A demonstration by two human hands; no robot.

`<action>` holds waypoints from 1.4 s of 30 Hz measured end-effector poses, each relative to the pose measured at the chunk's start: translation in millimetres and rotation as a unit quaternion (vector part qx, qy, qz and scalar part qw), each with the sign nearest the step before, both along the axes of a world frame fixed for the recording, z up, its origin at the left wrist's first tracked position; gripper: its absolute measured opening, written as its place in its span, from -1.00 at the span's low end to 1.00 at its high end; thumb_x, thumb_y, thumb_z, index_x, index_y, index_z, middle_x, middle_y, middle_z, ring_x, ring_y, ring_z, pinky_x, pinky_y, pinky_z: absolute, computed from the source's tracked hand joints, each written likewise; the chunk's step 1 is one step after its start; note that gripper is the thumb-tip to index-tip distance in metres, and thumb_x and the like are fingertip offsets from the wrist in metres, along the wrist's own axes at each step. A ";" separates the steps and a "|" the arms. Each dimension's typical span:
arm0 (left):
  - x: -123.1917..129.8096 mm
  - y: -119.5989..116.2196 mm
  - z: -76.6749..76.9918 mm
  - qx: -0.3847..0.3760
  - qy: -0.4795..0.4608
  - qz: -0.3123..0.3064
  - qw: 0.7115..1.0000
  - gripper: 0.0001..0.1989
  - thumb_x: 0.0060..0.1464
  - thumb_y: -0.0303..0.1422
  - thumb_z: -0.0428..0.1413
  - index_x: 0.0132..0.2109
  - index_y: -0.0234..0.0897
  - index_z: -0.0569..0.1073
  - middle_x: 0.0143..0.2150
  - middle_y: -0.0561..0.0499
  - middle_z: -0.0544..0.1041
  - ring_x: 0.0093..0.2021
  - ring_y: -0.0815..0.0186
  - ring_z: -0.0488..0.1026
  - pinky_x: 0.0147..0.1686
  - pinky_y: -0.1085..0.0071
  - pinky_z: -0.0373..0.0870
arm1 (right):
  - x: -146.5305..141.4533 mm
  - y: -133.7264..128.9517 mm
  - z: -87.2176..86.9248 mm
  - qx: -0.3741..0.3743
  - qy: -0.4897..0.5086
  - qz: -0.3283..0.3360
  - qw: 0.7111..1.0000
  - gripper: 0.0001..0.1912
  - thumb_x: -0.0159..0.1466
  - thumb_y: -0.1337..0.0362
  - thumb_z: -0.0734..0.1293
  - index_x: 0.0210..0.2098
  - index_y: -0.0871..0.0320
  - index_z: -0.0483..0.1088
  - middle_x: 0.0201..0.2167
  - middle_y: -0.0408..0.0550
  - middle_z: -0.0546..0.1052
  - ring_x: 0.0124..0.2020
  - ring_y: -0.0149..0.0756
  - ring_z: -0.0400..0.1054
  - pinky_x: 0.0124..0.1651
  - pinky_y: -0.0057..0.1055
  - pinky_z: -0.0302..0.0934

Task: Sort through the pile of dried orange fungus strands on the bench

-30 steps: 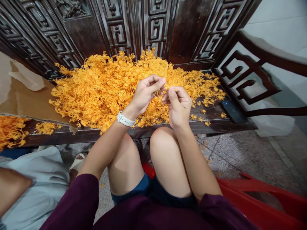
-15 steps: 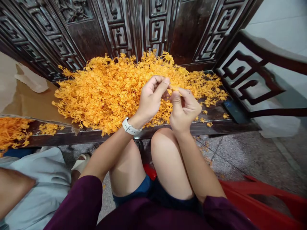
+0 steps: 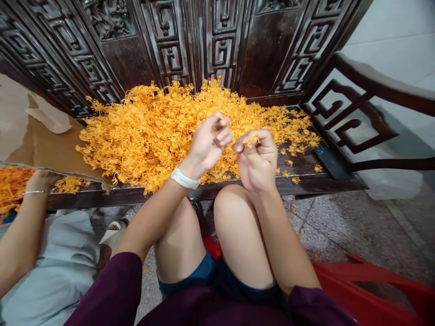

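A large heap of spidery orange artificial-flower pieces [image 3: 149, 131] lies on a dark wooden bench [image 3: 309, 181] in front of me. My left hand [image 3: 208, 140], with a pale watch band [image 3: 185, 178] at its wrist, is raised before the heap. Its fingers are curled, and a blurred bit of orange shows at their tips. Just to its right, my right hand [image 3: 258, 158] is closed with thumb and fingers pinched around a small orange flower piece [image 3: 251, 141]. A narrow gap parts the two hands.
Cardboard [image 3: 56, 147] stands at the left; beyond it, a co-worker's hand [image 3: 39, 181] touches more orange pieces [image 3: 13, 188]. A dark phone [image 3: 333, 162] lies by the carved armrest [image 3: 367, 97]. Carved wood panels rise behind. A red plastic stool [image 3: 374, 285] is at lower right.
My hands have moved apart from where they met at the fingertips. A yellow spidery piece above them is gone from that spot. A co-worker's hand has come into view at the left.
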State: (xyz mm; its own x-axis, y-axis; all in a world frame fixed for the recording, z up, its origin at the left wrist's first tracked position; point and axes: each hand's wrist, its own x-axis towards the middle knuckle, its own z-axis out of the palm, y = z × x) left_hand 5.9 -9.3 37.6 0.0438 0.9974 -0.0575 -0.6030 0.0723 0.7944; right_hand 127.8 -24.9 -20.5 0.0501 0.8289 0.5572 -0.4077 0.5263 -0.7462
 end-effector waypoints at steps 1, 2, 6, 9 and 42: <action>-11.0 6.6 2.2 -0.008 -0.012 0.011 1.000 -0.70 0.48 -0.31 0.06 -0.31 -0.24 0.30 -0.48 0.20 0.28 -0.63 0.61 0.10 -0.59 0.59 0.13 | 2.2 -4.2 3.0 -0.009 -0.026 0.059 0.998 -0.75 0.39 0.01 0.48 -0.29 0.02 0.51 -0.43 -0.19 0.47 -0.40 -0.40 0.40 -0.21 -0.37 0.37; -22.5 13.9 2.8 -0.010 -0.018 0.021 1.000 -0.70 0.48 -0.31 0.06 -0.30 -0.23 0.32 -0.50 0.21 0.25 -0.64 0.61 0.09 -0.61 0.59 0.11 | 4.7 -8.3 6.1 -0.018 -0.065 0.123 0.990 -0.77 0.39 0.04 0.49 -0.29 0.04 0.54 -0.41 -0.17 0.51 -0.39 -0.40 0.41 -0.21 -0.37 0.37; -54.5 39.3 -11.0 0.011 -0.001 0.053 0.999 -0.72 0.42 -0.31 0.16 -0.31 -0.23 0.34 -0.54 0.25 0.19 -0.68 0.61 0.00 -0.67 0.58 -0.01 | 12.6 -15.7 12.1 -0.030 -0.237 0.386 0.891 -0.86 0.37 0.20 0.52 -0.17 0.15 0.66 -0.30 -0.05 0.67 -0.29 -0.37 0.54 -0.18 -0.39 0.41; -56.6 47.2 -26.5 0.036 0.050 0.042 0.997 -0.80 0.39 -0.33 0.20 -0.25 -0.24 0.41 -0.54 0.25 0.24 -0.67 0.61 -0.01 -0.68 0.58 -0.07 | 15.4 -6.6 4.4 -0.035 -0.280 0.496 0.821 -0.82 0.33 0.24 0.55 -0.13 0.20 0.68 -0.27 0.02 0.72 -0.27 -0.33 0.59 -0.17 -0.37 0.44; -29.5 22.0 -30.0 0.120 0.233 -0.129 0.956 -0.59 0.17 -0.10 0.38 -0.45 -0.28 0.49 -0.60 0.21 0.13 -0.64 0.61 -0.04 -0.59 0.49 -0.20 | 6.8 9.8 -8.3 -0.108 -0.087 -0.076 0.987 -0.71 0.30 -0.02 0.55 -0.28 0.03 0.51 -0.34 -0.15 0.53 -0.39 -0.37 0.35 -0.25 -0.34 0.35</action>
